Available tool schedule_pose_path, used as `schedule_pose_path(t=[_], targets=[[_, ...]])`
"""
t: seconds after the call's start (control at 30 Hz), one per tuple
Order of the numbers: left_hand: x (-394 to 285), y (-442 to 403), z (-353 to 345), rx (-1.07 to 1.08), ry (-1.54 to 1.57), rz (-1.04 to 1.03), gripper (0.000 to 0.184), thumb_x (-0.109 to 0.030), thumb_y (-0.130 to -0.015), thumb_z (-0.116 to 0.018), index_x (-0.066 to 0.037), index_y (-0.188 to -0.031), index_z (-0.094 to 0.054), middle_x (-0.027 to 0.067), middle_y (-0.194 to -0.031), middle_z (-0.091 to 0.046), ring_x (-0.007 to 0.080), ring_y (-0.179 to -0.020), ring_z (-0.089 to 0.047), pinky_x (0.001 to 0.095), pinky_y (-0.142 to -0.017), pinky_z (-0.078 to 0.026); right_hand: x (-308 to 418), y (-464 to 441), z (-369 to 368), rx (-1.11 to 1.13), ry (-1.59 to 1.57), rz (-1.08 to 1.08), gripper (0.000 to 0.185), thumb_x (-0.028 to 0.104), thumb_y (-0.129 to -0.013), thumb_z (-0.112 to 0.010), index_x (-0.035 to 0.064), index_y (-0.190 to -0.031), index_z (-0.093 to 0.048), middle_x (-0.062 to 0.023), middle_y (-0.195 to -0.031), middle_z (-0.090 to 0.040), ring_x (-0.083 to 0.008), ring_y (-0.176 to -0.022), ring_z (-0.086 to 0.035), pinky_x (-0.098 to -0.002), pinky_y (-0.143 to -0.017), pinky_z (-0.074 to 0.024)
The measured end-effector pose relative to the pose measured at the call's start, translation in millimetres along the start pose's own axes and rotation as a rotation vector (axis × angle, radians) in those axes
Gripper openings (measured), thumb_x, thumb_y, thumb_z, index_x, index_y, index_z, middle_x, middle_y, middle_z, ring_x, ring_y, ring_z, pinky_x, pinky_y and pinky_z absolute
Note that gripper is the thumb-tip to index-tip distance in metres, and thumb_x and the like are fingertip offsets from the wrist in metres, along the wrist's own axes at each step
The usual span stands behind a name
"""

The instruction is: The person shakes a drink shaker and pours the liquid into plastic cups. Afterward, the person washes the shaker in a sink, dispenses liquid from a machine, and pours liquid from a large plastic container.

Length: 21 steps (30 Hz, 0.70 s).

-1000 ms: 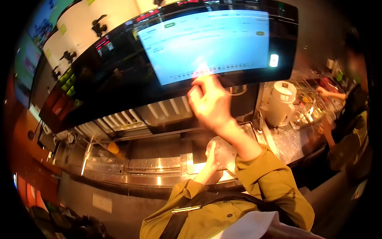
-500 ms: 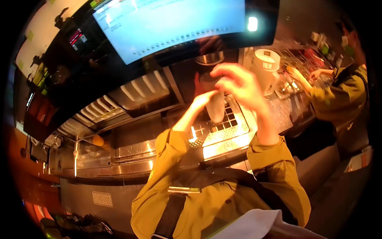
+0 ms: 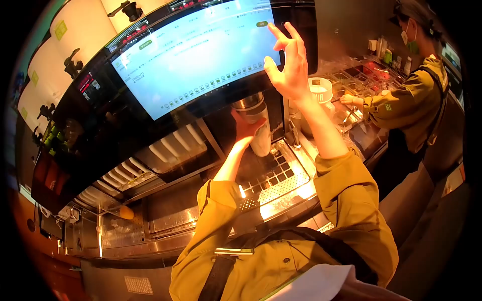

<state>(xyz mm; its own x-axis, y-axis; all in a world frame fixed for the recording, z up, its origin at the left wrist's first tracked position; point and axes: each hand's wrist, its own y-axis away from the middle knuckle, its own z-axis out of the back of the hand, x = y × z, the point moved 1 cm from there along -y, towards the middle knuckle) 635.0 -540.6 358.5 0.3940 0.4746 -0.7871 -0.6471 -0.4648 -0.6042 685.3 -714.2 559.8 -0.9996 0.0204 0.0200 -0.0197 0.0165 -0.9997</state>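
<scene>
My left hand (image 3: 246,127) is wrapped round a tall, translucent shaker-like cup (image 3: 261,139), held tilted below the screen. A shiny metal collar (image 3: 248,102) sits at the cup's upper end; whether it belongs to the cup or to the machine, I cannot tell. My right hand (image 3: 291,67) is raised in front of the large lit touchscreen (image 3: 196,57). Its fingers are spread and hold nothing, and the index fingertip is at a small green on-screen button (image 3: 262,23). Contact with the glass cannot be made out.
Beneath the cup lies a metal drip grid (image 3: 278,173). To the right stands a white tub (image 3: 320,89), and beyond it a co-worker (image 3: 409,108) reaches over ingredient trays (image 3: 369,80). White curved handles (image 3: 173,145) line a rack under the screen. Tall pale dispensers (image 3: 75,30) stand at upper left.
My right hand has risen from beside the cup to the screen's upper right. The left hand keeps the cup, now more plainly seen. My view has tilted, showing more of the screen.
</scene>
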Motion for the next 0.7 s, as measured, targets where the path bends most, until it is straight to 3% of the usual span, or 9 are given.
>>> schedule_pose_path(t=[0.17, 0.27, 0.3, 0.4, 0.43, 0.47, 0.5, 0.57, 0.7], targets=[[-10.9, 0.2, -1.7, -0.042, -0.049, 0.137, 0.095, -0.011, -0.064, -0.079, -0.002, -0.129, -0.010, 0.0194, -0.124, -0.041, 0.0254, -0.112, -0.046, 0.0356, -0.088, -0.044, 1.9, -6.2, -8.3, -0.007, 0.035, 0.001, 0.031, 0.009, -0.068, -0.062, 0.0042, -0.092, -0.043, -0.0112, -0.122, -0.054, -0.0356, -0.124, -0.035, -0.0461, -0.100, -0.0290], [-8.8, -0.8, -2.5, -0.080, -0.034, 0.027, 0.095, -0.018, -0.061, -0.081, -0.005, -0.127, -0.014, 0.0195, -0.122, -0.044, 0.0305, -0.113, -0.047, 0.0388, -0.093, -0.040, 25.2, 11.3, 19.8, -0.060, -0.309, -0.199, 0.041, 0.009, -0.075, -0.059, -0.0002, -0.114, -0.048, -0.0138, -0.126, -0.050, -0.0318, -0.125, -0.036, -0.0387, -0.100, -0.0309], [-1.6, -4.1, -3.8, -0.083, -0.036, 0.047, 0.095, -0.018, -0.061, -0.082, -0.005, -0.127, -0.015, 0.0194, -0.122, -0.043, 0.0305, -0.113, -0.047, 0.0390, -0.093, -0.040, 41.2, 23.5, 38.7, -0.041, -0.301, -0.293, 0.038, 0.005, -0.079, -0.055, -0.0023, -0.115, -0.046, -0.0172, -0.124, -0.051, -0.0292, -0.121, -0.042, -0.0375, -0.100, -0.0337], [7.0, -7.1, -2.3, -0.071, -0.007, 0.120, 0.094, -0.022, -0.060, -0.082, -0.005, -0.126, -0.016, 0.0195, -0.122, -0.043, 0.0306, -0.113, -0.046, 0.0396, -0.094, -0.039, 45.4, 147.5, 44.3, -0.077, -0.707, -0.485, 0.026, 0.000, -0.084, -0.047, -0.0038, -0.110, -0.044, -0.0178, -0.115, -0.054, -0.0239, -0.109, -0.052, -0.0365, -0.094, -0.0411], [8.5, -8.2, -2.9, -0.075, 0.009, 0.105, 0.094, -0.022, -0.060, -0.082, -0.005, -0.126, -0.016, 0.0196, -0.123, -0.043, 0.0306, -0.113, -0.046, 0.0395, -0.094, -0.038, 46.1, 213.9, 47.8, 0.143, -0.532, -0.712, 0.034, 0.003, -0.084, -0.051, -0.0037, -0.116, -0.042, -0.0158, -0.113, -0.055, -0.0233, -0.109, -0.052, -0.0355, -0.094, -0.0411], [10.8, -10.1, -3.0, -0.079, 0.021, 0.089, 0.094, -0.023, -0.060, -0.082, -0.005, -0.126, -0.016, 0.0198, -0.123, -0.042, 0.0307, -0.114, -0.046, 0.0395, -0.094, -0.038, 60.3, 258.7, 51.6, 0.432, -0.445, -0.900, 0.046, 0.009, -0.083, -0.055, -0.0034, -0.124, -0.037, -0.0198, -0.121, -0.050, -0.0275, -0.115, -0.048, -0.0379, -0.098, -0.0374], [12.1, -10.9, -2.5, -0.083, 0.030, 0.075, 0.094, -0.023, -0.060, -0.082, -0.005, -0.126, -0.017, 0.0199, -0.124, -0.042, 0.0307, -0.114, -0.046, 0.0394, -0.094, -0.038, 60.7, 329.6, 55.5, 0.624, -0.181, -0.821, 0.057, 0.015, -0.082, -0.059, -0.0037, -0.129, -0.034, -0.0243, -0.130, -0.041, -0.0335, -0.124, -0.039, -0.0411, -0.102, -0.0312], [13.2, -12.1, -3.5, -0.108, -0.014, 0.026, 0.096, -0.022, -0.060, -0.083, -0.005, -0.127, -0.016, 0.0191, -0.125, -0.041, 0.0298, -0.115, -0.045, 0.0392, -0.096, -0.037, 81.4, 408.5, 82.1, 0.693, 0.017, -0.867, 0.063, 0.020, -0.080, -0.061, -0.0045, -0.130, -0.033, -0.0255, -0.136, -0.034, -0.0373, -0.128, -0.030, -0.0457, -0.106, -0.0242], [-7.0, -9.3, 1.3, -0.085, -0.045, 0.066, 0.097, -0.021, -0.062, -0.081, -0.004, -0.129, -0.013, 0.0193, -0.127, -0.038, 0.0299, -0.119, -0.041, 0.0392, -0.099, -0.034, 98.3, 438.9, 107.9, 0.830, 0.250, -0.748, 0.062, 0.023, -0.077, -0.060, -0.0033, -0.128, -0.037, -0.0220, -0.136, -0.036, -0.0360, -0.128, -0.031, -0.0498, -0.107, -0.0182]])
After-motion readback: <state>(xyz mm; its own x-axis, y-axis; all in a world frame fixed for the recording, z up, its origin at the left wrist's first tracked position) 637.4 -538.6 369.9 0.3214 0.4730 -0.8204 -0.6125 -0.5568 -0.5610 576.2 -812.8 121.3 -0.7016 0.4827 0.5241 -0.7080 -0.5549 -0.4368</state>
